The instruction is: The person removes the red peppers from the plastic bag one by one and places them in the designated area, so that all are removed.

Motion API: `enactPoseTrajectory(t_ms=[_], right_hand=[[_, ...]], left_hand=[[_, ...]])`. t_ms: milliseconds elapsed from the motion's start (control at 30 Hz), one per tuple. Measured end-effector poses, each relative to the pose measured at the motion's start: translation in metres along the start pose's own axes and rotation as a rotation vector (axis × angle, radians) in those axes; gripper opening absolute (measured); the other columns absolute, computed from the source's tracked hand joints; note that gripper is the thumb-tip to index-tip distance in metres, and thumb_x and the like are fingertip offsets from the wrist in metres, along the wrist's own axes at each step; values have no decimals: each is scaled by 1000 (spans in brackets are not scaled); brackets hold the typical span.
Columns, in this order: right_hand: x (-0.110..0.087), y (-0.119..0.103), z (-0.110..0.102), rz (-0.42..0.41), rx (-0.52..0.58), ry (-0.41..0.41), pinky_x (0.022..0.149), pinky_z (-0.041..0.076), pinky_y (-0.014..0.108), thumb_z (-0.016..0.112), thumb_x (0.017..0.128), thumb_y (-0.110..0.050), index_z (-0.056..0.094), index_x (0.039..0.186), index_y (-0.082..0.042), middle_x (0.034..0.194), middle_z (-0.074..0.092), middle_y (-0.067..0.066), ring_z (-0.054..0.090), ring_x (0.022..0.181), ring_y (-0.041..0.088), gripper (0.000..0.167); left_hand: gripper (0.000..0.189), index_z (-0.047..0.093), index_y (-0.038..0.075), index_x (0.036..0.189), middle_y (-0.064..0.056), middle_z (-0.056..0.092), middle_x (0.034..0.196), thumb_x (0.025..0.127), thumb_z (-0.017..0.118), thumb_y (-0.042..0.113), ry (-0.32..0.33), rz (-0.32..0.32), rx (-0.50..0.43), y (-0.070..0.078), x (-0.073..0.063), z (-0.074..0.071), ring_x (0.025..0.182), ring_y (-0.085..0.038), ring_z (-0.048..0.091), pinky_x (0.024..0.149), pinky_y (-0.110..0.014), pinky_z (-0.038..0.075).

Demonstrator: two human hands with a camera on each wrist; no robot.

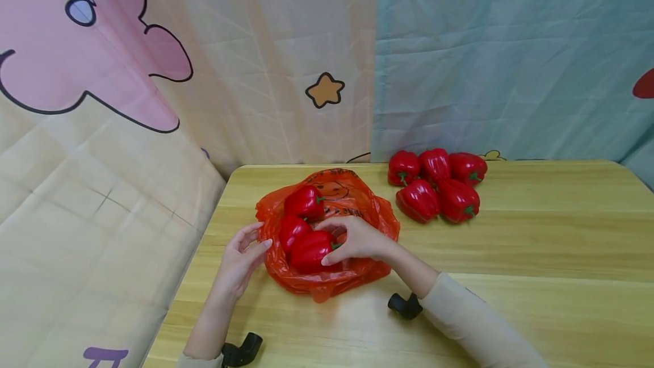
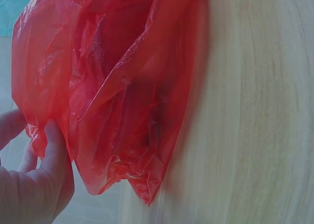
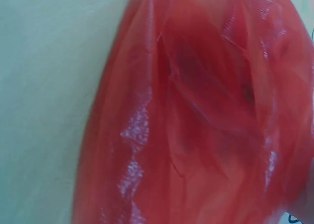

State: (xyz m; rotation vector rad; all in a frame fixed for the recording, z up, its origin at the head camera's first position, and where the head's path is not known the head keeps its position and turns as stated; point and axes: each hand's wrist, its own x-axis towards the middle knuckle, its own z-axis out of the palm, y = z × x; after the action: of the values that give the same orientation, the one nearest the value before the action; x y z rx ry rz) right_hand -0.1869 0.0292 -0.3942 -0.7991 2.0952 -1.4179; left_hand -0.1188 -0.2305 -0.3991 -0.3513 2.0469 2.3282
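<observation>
A crinkled red plastic bag [image 1: 386,221] lies with its mouth spread wide on the table. Inside it, toward the left, are three red bell peppers with green stems: an upper one [image 1: 302,203], a middle one [image 1: 293,231] and a front one [image 1: 309,253]. My right hand [image 1: 357,238] reaches into the bag and grips the front pepper by its stem end, thumb on the near side. At the bag's left rim my left hand [image 1: 240,260] pinches the film; the left wrist view shows the thumb and fingers [image 2: 55,148] on either side of it. Red film fills the right wrist view.
Several more red bell peppers [image 1: 436,186] are grouped at the table's back edge, right of the bag. The wooden table [image 1: 552,226] extends to the right. A printed curtain [image 1: 286,44] hangs behind. Black wrist mounts [image 1: 405,305] sit by both forearms.
</observation>
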Motion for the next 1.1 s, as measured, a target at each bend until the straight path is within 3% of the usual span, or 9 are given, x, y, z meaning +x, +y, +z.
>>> enactPoseTrajectory(t_ms=[300, 567, 1100], right_hand=[[-5, -6, -10, -12, 40, 36, 75, 53, 34, 80, 72, -23, 61, 117, -19, 113, 59, 1, 51, 103, 24, 49], [-8, -10, -17, 25, 30, 93, 76, 53, 34, 81, 70, -26, 60, 118, -17, 113, 58, 3, 51, 104, 24, 53], [-19, -16, -34, 16, 19, 174, 74, 53, 35, 81, 70, -26, 59, 121, -18, 114, 59, 4, 53, 101, 27, 57]], left_hand=[[42, 42, 5, 127, -5, 50, 109, 88, 56, -5, -5, 0, 7, 1, 0, 0, 86, -12, 61, 80, -27, 53], [43, 41, 4, 128, -5, 50, 110, 89, 55, -5, -11, 0, 6, 2, 0, 1, 87, -12, 62, 80, -27, 53], [43, 42, 3, 128, -6, 50, 110, 88, 56, -5, -2, -1, 12, 2, -1, 0, 86, -12, 62, 79, -27, 53]])
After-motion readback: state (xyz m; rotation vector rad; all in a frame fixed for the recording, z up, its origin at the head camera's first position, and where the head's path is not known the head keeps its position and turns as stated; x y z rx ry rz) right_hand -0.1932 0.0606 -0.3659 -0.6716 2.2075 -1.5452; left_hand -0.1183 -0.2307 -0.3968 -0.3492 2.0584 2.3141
